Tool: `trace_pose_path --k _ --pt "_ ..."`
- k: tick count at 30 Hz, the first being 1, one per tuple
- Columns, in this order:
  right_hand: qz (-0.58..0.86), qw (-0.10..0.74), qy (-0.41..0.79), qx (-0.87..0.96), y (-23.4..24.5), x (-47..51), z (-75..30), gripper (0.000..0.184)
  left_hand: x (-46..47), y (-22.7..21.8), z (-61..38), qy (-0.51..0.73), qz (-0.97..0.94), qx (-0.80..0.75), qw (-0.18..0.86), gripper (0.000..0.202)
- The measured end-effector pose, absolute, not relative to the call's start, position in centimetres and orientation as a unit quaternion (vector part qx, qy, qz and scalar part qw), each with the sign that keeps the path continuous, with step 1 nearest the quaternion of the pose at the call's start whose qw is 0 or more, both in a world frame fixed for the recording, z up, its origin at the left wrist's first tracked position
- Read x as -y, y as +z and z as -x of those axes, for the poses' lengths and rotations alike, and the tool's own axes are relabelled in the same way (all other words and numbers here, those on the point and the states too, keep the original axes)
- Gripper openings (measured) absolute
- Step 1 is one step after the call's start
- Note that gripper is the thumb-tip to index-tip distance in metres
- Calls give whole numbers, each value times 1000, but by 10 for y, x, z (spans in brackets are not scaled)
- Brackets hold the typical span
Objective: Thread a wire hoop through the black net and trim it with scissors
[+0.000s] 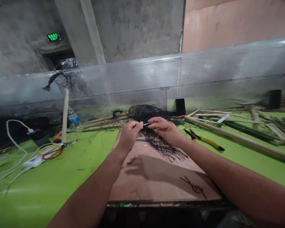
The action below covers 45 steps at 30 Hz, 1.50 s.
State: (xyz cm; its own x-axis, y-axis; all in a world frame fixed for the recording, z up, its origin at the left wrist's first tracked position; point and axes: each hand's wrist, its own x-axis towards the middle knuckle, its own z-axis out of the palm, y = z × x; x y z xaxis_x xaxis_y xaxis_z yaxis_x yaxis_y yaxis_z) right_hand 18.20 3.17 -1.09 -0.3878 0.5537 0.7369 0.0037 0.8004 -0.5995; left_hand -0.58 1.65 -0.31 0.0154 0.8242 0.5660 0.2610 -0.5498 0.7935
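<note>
My left hand (131, 133) is closed in a pinch at one end of a thin, dark piece with a pale glint (146, 124). From the other side, the fingers of my right hand (165, 128) close on the same piece; it is too small to name. Black netting (147, 111) lies bunched just behind my hands. Its loose, fringed strands (167, 148) spread below my right hand over a pinkish board (156, 186). Short dark-red strands (194, 186) lie on the board near its front right corner.
Yellow-handled pliers (207, 142) lie right of my right hand, beside a long bamboo pole (237, 136) and a small stick frame (211, 114). At left stand an upright pole (65, 115), a water bottle (73, 118) and a white power strip (36, 160) with cables. Perforated metal panels (142, 74) rise behind.
</note>
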Motion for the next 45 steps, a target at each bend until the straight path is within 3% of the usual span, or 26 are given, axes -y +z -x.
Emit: trace_pose_path --k 4,9,11,16,22,29,32,36,38,40,45 --pt "272 538 347 718 -1 -31 -189 30 -7 6 11 520 -753 -397 74 36" --pt "273 481 189 811 10 -23 -192 22 1 6 9 440 -827 -350 -27 34" --pt "249 434 186 846 10 -19 -190 19 1 3 7 424 -839 -340 -39 32" --pt "266 386 221 855 2 -20 -186 27 0 1 6 413 -847 -334 -23 31" --pt "221 430 34 875 -2 -26 -184 18 2 3 1 433 -824 -362 44 32" --pt "264 355 -156 883 -2 -21 -185 19 4 1 -8 472 -776 -407 98 32" --pt "279 355 -158 878 -6 -22 -186 21 1 -4 -11 490 -761 -405 127 33" --pt "320 415 -117 844 -12 -26 -185 16 -1 -3 -9 481 -761 -407 155 35" --pt "377 459 -94 799 -12 -27 -183 11 2 0 -5 471 -783 -391 112 35" --pt "427 468 -44 773 -10 -25 -182 18 4 2 -1 460 -810 -362 33 34" --pt "419 476 24 772 -6 -19 -179 13 2 -5 8 411 -845 -303 -161 32"
